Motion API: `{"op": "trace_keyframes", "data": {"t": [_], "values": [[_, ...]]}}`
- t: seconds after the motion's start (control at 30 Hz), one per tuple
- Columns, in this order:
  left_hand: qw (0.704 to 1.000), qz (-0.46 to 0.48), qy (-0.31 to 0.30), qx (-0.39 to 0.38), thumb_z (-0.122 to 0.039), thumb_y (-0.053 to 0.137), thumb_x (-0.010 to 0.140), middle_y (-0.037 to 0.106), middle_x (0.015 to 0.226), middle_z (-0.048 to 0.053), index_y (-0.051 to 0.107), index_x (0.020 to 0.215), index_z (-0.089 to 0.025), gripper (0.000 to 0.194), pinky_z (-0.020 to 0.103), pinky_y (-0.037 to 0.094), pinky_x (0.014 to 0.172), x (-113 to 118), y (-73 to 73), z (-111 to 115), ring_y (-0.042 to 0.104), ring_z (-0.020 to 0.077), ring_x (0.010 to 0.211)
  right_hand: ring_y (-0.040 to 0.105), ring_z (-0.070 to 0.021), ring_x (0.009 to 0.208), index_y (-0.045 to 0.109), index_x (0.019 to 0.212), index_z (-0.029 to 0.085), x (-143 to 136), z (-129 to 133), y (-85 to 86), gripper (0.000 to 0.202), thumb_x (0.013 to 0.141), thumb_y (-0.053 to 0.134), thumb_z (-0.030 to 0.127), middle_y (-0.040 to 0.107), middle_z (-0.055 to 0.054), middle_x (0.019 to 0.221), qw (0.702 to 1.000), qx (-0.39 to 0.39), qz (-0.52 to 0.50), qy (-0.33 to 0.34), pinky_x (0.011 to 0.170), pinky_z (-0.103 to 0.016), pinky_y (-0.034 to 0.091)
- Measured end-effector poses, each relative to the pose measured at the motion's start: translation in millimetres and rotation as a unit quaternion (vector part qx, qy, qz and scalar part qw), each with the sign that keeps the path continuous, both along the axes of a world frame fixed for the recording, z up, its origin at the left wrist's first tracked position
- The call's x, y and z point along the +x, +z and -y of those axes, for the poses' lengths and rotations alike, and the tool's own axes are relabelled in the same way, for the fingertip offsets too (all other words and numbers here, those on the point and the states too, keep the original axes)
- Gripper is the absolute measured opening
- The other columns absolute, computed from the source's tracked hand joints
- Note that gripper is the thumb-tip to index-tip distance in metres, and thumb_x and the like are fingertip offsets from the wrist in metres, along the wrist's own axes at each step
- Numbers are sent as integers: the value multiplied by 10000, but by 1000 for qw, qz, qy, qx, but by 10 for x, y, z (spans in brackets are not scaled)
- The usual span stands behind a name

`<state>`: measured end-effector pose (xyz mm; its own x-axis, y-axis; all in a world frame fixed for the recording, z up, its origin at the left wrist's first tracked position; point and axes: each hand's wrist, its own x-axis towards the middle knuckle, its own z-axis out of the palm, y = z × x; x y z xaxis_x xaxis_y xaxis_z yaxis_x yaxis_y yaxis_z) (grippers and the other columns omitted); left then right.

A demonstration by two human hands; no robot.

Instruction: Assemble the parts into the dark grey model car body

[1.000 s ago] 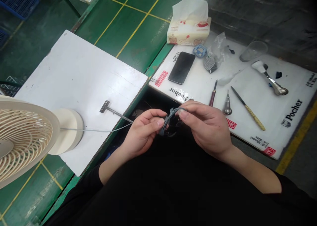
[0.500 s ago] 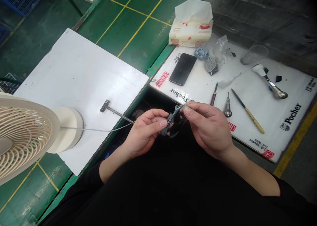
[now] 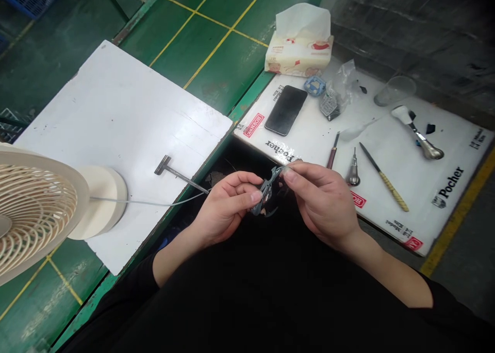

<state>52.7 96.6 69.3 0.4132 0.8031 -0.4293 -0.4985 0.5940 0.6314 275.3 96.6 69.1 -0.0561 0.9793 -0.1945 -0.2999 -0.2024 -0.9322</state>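
Observation:
A small dark grey part with curved, open edges hangs between my hands, over the dark gap between the two boards. My left hand pinches its lower left side between thumb and fingers. At the part's upper right end, the thumb and forefinger of my right hand are closed on its tip. Just right of my right hand lie a dark red-handled knife, a metal-handled awl and a file with a yellow handle.
A fan stands at the left on a white board, near a T-shaped metal tool. The printed board bears a phone, tissues, a plastic bag, a clear cup and a white-and-metal tool.
The view has shifted slightly. Both hands keep their grip on the grey part, which has tilted a little.

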Motion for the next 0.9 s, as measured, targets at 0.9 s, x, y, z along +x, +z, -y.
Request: {"op": "trace_keyframes", "data": {"t": [0.9], "values": [[998, -27, 1, 55, -201, 1143, 823, 927, 1242, 74, 972, 1273, -258, 484, 261, 670, 1031, -41, -48, 47, 836, 176, 1143, 763, -278, 1017, 956, 1014, 283, 53, 33, -14, 260, 1088, 951, 532, 875, -52, 1047, 998, 13, 61, -16, 1004, -453, 601]]}}
